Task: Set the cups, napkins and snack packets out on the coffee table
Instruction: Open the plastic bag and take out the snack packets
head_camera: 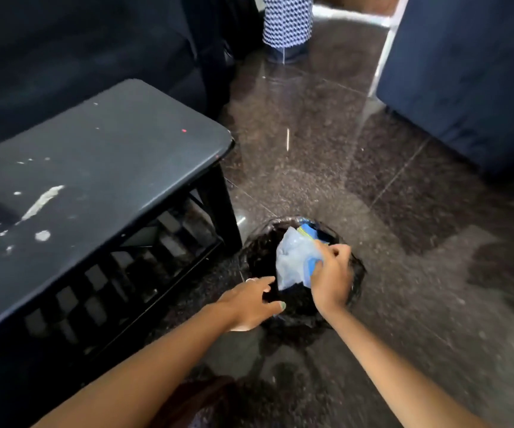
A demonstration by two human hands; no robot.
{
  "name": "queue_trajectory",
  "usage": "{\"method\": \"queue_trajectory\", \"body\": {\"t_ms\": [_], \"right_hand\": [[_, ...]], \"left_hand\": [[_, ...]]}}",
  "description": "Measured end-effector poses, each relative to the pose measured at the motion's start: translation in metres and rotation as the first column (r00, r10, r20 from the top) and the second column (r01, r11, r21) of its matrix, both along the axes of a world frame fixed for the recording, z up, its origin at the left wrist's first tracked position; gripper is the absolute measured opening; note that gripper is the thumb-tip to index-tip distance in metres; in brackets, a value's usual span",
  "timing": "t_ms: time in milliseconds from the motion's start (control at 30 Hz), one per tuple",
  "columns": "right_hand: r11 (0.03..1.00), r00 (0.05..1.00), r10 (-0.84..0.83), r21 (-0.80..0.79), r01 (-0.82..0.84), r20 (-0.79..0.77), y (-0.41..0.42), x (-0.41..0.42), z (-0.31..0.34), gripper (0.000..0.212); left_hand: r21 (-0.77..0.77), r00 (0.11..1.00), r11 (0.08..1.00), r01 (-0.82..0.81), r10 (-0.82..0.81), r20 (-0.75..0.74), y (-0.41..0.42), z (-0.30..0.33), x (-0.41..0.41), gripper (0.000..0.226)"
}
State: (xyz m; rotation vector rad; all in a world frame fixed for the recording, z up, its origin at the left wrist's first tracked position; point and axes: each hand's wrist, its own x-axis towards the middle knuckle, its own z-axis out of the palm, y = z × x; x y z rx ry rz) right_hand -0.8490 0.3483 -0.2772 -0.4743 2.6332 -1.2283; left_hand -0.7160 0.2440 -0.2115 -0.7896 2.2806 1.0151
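1. Gripping a pale blue packet (292,261), the right hand (331,279) is lifting it from the dark bag (298,307) (lower centre).
2. Left hand (249,304), fingers relaxed, is steadying the bag's edge.
3. Coffee table (101,156), left, is waiting.

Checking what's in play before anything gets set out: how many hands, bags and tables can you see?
Hands: 2, left hand open, right hand with a grip on the pale blue packet
Black bags: 1
Coffee tables: 1
Total: 4
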Motion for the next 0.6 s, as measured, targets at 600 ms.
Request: {"method": "queue_trajectory", "body": {"t_ms": [600], "right_hand": [[0.382, 0.784, 0.393, 0.691, -0.614, 0.48, -0.03, 0.01, -0.087, 0.048]], "left_hand": [[-0.232, 0.931, 0.909, 0.346, -0.301, 0.208, -0.004, -0.024, 0.02, 0.072]]}}
